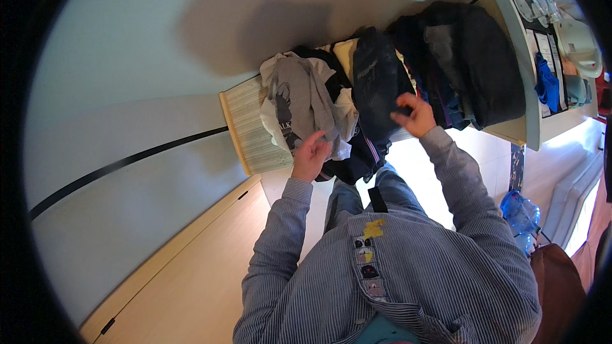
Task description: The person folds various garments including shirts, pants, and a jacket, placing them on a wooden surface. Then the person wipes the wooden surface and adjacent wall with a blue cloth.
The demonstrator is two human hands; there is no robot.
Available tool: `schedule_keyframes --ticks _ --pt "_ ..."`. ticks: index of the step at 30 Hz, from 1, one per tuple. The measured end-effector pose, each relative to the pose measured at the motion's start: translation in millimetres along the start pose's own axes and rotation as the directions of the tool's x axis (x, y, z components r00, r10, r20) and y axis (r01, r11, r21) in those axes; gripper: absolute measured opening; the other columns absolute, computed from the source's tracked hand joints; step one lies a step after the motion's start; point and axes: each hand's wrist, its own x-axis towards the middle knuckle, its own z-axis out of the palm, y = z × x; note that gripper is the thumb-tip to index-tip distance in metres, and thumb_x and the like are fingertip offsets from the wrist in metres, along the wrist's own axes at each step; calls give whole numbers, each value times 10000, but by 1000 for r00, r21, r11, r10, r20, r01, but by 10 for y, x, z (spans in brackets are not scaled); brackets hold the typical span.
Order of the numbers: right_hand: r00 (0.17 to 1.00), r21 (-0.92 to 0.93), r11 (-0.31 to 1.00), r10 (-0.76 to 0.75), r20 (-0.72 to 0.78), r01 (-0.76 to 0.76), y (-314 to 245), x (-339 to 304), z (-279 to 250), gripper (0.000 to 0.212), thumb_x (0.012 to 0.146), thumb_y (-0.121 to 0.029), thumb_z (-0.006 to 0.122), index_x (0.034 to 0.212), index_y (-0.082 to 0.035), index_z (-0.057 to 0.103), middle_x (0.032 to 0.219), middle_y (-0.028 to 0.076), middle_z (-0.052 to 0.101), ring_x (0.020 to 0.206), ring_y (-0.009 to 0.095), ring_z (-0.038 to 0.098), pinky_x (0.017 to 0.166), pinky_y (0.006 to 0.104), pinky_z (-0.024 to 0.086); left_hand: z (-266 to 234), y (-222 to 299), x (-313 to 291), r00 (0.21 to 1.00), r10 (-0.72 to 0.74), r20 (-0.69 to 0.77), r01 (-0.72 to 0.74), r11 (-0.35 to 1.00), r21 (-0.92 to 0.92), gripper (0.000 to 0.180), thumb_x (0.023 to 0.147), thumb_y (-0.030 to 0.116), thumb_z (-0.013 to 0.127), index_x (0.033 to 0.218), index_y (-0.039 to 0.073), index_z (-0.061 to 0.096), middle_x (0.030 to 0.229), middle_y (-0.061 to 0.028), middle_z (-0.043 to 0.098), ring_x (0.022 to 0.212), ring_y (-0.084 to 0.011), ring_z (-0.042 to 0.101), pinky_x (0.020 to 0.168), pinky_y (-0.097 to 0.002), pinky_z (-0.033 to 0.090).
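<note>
Above a pale shelf [247, 132], left hand [311, 155] loosely spread at grey shirt [302, 89], right hand [417, 116] half-spread at dark garment [375, 79]

Matt cloth on the grey T-shirt [308, 92], grained wood on the desk [245, 121], glossy plastic on the blue bottle [519, 215].

Along the front edge of the surface [248, 134], much of the border is hidden by overhanging cloth. Toward the back edge, a yellow cloth [345, 57] is mostly covered by a dark garment [375, 70]. At the right end, the lower layers of a dark pile [491, 64] are concealed by the upper ones. Whether the cloth beneath is touched by the left hand [312, 155] or the right hand [417, 116] cannot be told. A brown covering [558, 290] is partly blocked by a sleeve [494, 232].
</note>
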Motion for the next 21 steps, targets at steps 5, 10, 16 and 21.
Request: schedule_keyframes --ticks 5,10,16,21 --pt "753 279 803 -594 284 527 -897 -377 -18 237 625 -100 674 822 -20 570 788 108 557 715 256 571 619 329 466 226 288 51 974 -200 107 226 890 -395 612 831 332 580 1309 66 308 1112 -138 537 893 -185 579 748 -286 496" --pt "630 391 831 -556 543 396 -1132 -617 252 260 643 -110 687 872 -27 596 794 107 577 713 247 588 657 317 493 382 306 -107 938 -306 162 344 872 -348 501 737 130 633 1185 13 441 1025 -85 557 868 -189 574 760 -289 471" --pt "728 440 877 -427 536 191 -879 -510 298 386 654 -230 723 961 -43 581 925 135 564 822 262 580 736 341 484 142 613 -531 978 8 -208 -112 860 -498 422 702 11 556 1118 -9 486 1041 -106 577 943 -201 558 849 -304 444" --pt "604 289 926 -89 792 -243 -838 -604 341 657 638 -338 753 1144 -17 481 995 158 568 758 236 599 664 312 505 -119 1072 -820 830 76 -552 -393 782 -483 514 620 -41 482 1131 10 478 1076 -133 562 978 -253 554 895 -361 433"
